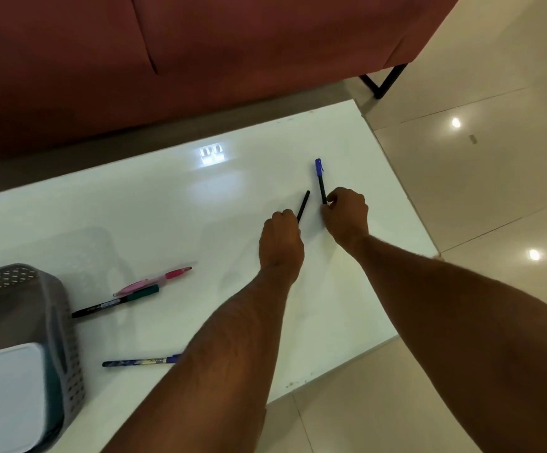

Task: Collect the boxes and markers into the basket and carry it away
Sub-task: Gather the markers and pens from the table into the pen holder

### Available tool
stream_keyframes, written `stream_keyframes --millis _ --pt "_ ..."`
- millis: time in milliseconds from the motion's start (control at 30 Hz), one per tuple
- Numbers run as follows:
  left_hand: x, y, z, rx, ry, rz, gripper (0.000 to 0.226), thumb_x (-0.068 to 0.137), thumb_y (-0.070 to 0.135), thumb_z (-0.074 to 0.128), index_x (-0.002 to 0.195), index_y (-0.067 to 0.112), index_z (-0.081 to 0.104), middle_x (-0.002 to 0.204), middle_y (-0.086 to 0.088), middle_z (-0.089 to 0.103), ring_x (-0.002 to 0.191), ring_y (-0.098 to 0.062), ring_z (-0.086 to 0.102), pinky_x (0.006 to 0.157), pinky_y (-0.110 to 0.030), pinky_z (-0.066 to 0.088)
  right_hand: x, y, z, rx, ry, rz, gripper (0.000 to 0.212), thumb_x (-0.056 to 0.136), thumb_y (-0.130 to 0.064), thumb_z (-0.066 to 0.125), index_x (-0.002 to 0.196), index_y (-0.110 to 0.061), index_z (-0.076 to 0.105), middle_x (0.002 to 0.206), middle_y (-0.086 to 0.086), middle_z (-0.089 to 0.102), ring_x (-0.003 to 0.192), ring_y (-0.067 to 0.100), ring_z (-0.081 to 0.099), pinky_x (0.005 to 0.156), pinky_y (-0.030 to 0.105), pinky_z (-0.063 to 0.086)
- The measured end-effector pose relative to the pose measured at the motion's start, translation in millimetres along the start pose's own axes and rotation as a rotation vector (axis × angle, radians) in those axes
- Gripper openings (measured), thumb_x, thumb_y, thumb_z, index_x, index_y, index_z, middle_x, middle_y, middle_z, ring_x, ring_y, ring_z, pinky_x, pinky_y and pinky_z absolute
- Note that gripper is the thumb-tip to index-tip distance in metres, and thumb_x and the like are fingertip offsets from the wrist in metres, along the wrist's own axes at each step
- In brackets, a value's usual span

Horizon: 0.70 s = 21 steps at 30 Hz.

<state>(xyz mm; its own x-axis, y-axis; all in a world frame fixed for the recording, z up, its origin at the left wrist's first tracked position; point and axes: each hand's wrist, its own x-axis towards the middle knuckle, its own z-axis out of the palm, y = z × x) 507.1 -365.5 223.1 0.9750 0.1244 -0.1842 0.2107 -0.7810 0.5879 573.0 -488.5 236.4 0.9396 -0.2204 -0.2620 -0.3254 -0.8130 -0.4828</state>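
Observation:
My left hand [282, 238] is closed around a black marker [303, 206] whose end sticks out above the fist. My right hand [347, 214] pinches the lower end of a blue-capped marker [320, 178] near the table's right side. A grey perforated basket [66, 348] stands at the left front with a white-lidded box [7, 397] inside it. On the table beside the basket lie a pink marker [158, 279], a green-capped black marker [115, 302] and a dark blue marker [138, 361], the last partly hidden by my left forearm.
The white glossy table [167, 207] ends at the right and front over a beige tiled floor [478, 191]. A red sofa [200, 53] with a black metal leg [383, 83] stands right behind the table.

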Motion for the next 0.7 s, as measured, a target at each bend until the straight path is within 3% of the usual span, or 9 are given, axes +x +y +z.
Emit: stream_keyframes --millis 133,267,400,500,633,700 --pt "2 2 1 -0.011 0.001 -0.010 0.013 0.097 0.010 0.053 0.107 0.004 0.059 0.107 -0.014 0.062 0.100 -0.029 0.060 0.086 -0.034 0.046 -1 0 -1 0.002 -0.004 -0.006 0.022 0.093 -0.013 0.062 0.112 -0.006 0.069 0.112 0.011 0.069 0.103 0.025 0.065 0.083 0.023 0.044" --pt "3 4 -10 -0.133 0.005 -0.080 0.015 0.092 0.018 0.061 0.100 0.006 0.062 0.101 -0.011 0.065 0.095 -0.025 0.061 0.081 -0.033 0.050 -5 -5 -4 0.042 0.020 -0.015 0.020 0.092 -0.011 0.063 0.110 -0.006 0.070 0.108 0.010 0.071 0.100 0.025 0.065 0.084 0.024 0.045" --pt "0 6 -27 -0.258 0.027 -0.171 0.019 0.084 0.022 0.069 0.096 0.008 0.064 0.094 -0.007 0.069 0.088 -0.025 0.065 0.075 -0.033 0.053 -14 -13 -6 0.155 0.063 -0.023 0.012 0.088 -0.011 0.067 0.100 -0.009 0.070 0.100 0.006 0.071 0.086 0.024 0.068 0.080 0.029 0.055" --pt "-6 5 -44 -0.321 0.056 -0.213 0.019 0.083 0.023 0.070 0.093 0.009 0.063 0.090 -0.004 0.068 0.083 -0.023 0.065 0.071 -0.032 0.052 -24 -25 -7 0.194 0.085 -0.068 0.009 0.086 -0.013 0.068 0.095 -0.013 0.069 0.093 0.003 0.072 0.077 0.023 0.070 0.071 0.025 0.054" --pt "-14 -6 -76 -0.403 0.100 -0.261 0.022 0.084 0.022 0.070 0.100 0.011 0.061 0.087 -0.005 0.071 0.076 -0.022 0.068 0.071 -0.034 0.058 -45 -55 -1 0.300 0.098 -0.149 0.023 0.085 -0.009 0.068 0.108 -0.012 0.067 0.087 0.000 0.071 0.071 0.017 0.068 0.074 0.035 0.060" --pt "-18 -17 -95 -0.447 0.142 -0.265 0.027 0.085 0.019 0.071 0.107 0.013 0.056 0.082 -0.003 0.071 0.067 -0.017 0.067 0.067 -0.028 0.058 -59 -75 4 0.339 0.086 -0.197 0.028 0.086 -0.006 0.068 0.114 -0.010 0.066 0.086 0.000 0.070 0.071 0.016 0.067 0.075 0.034 0.060"
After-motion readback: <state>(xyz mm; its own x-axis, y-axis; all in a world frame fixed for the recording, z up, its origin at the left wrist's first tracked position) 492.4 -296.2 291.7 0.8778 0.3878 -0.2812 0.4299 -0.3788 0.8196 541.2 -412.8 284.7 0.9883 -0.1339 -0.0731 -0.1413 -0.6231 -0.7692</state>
